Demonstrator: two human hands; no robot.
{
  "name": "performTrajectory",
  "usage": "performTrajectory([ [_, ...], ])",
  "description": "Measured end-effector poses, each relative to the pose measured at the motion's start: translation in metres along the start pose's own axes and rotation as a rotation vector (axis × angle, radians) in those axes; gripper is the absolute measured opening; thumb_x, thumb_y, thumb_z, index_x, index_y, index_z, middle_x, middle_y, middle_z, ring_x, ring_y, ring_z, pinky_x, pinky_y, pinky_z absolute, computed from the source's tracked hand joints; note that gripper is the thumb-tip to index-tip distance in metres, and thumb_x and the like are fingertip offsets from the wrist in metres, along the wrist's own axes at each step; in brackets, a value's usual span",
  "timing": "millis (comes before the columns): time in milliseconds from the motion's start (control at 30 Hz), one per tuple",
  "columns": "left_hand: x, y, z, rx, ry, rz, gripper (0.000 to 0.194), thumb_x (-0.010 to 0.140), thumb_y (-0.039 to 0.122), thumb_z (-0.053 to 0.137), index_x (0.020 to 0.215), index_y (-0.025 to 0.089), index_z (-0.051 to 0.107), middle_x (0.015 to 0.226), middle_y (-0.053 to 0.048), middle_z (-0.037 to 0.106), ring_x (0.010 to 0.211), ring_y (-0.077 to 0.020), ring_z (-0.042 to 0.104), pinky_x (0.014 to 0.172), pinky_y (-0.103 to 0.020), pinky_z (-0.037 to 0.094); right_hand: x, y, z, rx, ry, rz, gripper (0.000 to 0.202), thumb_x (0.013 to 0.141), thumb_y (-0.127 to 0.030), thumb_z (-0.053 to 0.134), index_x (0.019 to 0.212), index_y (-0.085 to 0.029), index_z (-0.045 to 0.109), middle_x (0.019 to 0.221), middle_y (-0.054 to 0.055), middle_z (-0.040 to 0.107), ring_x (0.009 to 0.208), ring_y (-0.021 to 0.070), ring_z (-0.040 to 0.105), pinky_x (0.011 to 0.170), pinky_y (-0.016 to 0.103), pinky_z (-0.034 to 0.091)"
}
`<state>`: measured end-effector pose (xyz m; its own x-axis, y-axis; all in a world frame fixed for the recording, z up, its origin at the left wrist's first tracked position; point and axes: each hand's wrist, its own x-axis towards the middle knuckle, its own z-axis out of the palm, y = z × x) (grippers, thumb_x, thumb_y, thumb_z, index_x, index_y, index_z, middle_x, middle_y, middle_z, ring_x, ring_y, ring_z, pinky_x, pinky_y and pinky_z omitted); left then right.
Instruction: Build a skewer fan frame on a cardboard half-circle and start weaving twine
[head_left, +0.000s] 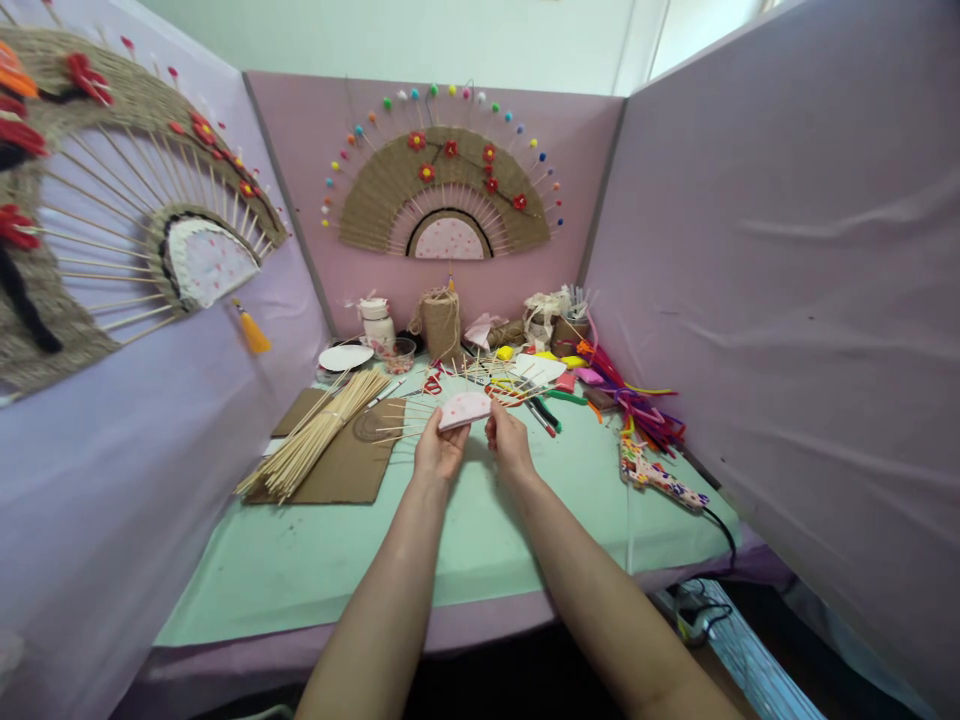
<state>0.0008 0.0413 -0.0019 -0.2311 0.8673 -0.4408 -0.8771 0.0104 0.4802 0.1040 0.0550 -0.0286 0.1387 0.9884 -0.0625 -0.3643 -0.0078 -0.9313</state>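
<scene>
Between both hands, above the table, is a half-round fan base (465, 408) covered in pale pink patterned cloth. Thin wooden sticks (409, 406) fan out from its curved edge to the left, the top and the right. My left hand (439, 452) grips the left end, thumb at the edge and fingers underneath. At the right corner, my right hand (511, 442) is closed with its fingertips pinched on the base; the fingers partly hide that corner.
A bundle of sticks (322, 435) lies on brown cardboard (367, 485) at left. Scissors (433, 383) and pens lie behind the hands. Pipe cleaners (645, 410) and a corded glue gun (664, 480) lie at right. A finished fan (450, 165) hangs on the back panel.
</scene>
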Motion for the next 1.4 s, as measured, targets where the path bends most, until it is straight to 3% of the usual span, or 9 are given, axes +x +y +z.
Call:
performTrajectory([
  [333,-0.007,-0.007,-0.003,0.183,-0.093,0.008,0.017,0.089,0.025,0.060,0.090,0.010,0.068,0.074,-0.012,0.073,0.066,-0.0187,0.071,0.067,-0.028,0.057,-0.001,-0.001,0.001,-0.035,0.002,-0.075,0.045,0.079,-0.050,0.060,0.047,-0.022,0.045,0.043,-0.006,0.040,0.044,0.0092,0.031,0.046,0.025,0.025],
  [533,-0.006,-0.015,-0.005,0.262,-0.124,0.057,0.015,0.083,0.025,0.066,0.088,0.011,0.070,0.071,-0.008,0.073,0.060,-0.0147,0.068,0.064,-0.025,0.053,-0.005,-0.001,0.004,-0.008,-0.057,-0.024,0.045,0.073,-0.050,0.069,0.045,-0.022,0.047,0.038,-0.005,0.041,0.040,0.0098,0.031,0.041,0.027,0.023],
  [667,-0.008,-0.020,-0.005,0.295,-0.198,0.037,0.026,0.080,0.036,0.070,0.087,0.011,0.071,0.072,-0.008,0.072,0.059,-0.0150,0.066,0.060,-0.025,0.049,-0.004,0.000,0.005,0.052,-0.070,0.012,0.044,0.072,-0.050,0.069,0.046,-0.023,0.047,0.039,-0.004,0.043,0.040,0.0100,0.033,0.039,0.026,0.026],
  [767,-0.009,-0.027,-0.002,0.287,-0.268,0.028,0.034,0.075,0.043,0.074,0.082,0.010,0.069,0.062,-0.004,0.066,0.051,-0.0126,0.058,0.051,-0.023,0.043,-0.004,0.000,0.006,0.080,-0.088,0.043,0.045,0.071,-0.051,0.069,0.046,-0.022,0.047,0.039,-0.004,0.044,0.039,0.0095,0.035,0.039,0.025,0.027],
  [967,-0.003,-0.038,0.001,0.211,-0.234,0.141,0.027,0.078,0.039,0.071,0.079,0.013,0.065,0.060,0.001,0.063,0.050,-0.0086,0.054,0.050,-0.020,0.038,-0.011,0.001,0.010,0.114,-0.098,0.052,0.044,0.068,-0.049,0.072,0.045,-0.021,0.048,0.039,-0.004,0.044,0.039,0.0087,0.036,0.038,0.024,0.029],
  [1100,-0.003,-0.040,-0.001,0.200,-0.251,0.143,0.028,0.077,0.039,0.072,0.076,0.012,0.065,0.054,0.002,0.059,0.045,-0.0087,0.049,0.047,-0.022,0.034,-0.010,0.000,0.008,0.137,-0.080,0.079,0.042,0.069,-0.049,0.072,0.048,-0.020,0.050,0.040,-0.004,0.045,0.038,0.0085,0.035,0.036,0.024,0.025],
  [1267,-0.007,-0.038,0.001,0.137,-0.274,0.136,0.017,0.077,0.025,0.070,0.087,0.012,0.069,0.082,-0.005,0.072,0.070,-0.0133,0.064,0.066,-0.023,0.046,-0.006,-0.003,0.005,0.191,-0.001,0.052,0.032,0.071,-0.050,0.070,0.068,-0.019,0.061,0.048,-0.005,0.053,0.041,0.0093,0.042,0.038,0.024,0.028],
  [1400,-0.008,-0.029,-0.001,0.042,-0.241,0.128,0.012,0.081,0.025,0.068,0.087,0.015,0.068,0.082,-0.003,0.072,0.071,-0.0117,0.065,0.066,-0.021,0.046,-0.010,-0.004,0.006,0.216,-0.007,0.002,0.029,0.068,-0.044,0.075,0.076,-0.017,0.067,0.059,-0.003,0.062,0.049,0.0095,0.049,0.044,0.023,0.036],
])
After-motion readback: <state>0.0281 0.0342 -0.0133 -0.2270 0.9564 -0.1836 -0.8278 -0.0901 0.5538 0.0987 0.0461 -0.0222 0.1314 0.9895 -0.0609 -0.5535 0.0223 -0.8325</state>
